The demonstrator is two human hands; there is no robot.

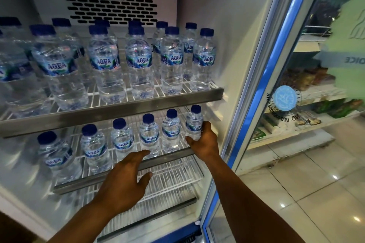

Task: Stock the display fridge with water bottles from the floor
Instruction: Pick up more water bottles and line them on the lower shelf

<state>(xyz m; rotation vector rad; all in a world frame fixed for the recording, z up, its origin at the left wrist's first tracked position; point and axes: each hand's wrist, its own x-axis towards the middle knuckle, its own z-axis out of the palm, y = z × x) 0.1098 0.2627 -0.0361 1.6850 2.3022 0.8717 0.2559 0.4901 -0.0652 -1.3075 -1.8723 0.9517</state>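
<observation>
My right hand (204, 140) is wrapped around the low body of the end bottle (194, 122) on the middle shelf (126, 169), thumb on its near left side and fingers round the right, so I grip it below the label where the plastic gives least. It stands upright at the far right of a single row of six, close to the fridge wall (227, 45), and I judge I am setting it in line with its neighbour (171, 131) and leaving a small gap between them. My left hand (123, 181) holds nothing; it is spread open, palm down, above the shelf's front rail, fingertips (145, 152) near the foot of the third bottle from the right (149, 134), ready to steady the row if anything tips. The top shelf (118, 107) is already packed several rows deep, while this one has only its front row, with bare wire behind it, and the shelf below (173, 181) is empty, so much stocking remains. The door (286, 65) stands open on my right, out of my arm's way. The supply on the floor is not in view.
</observation>
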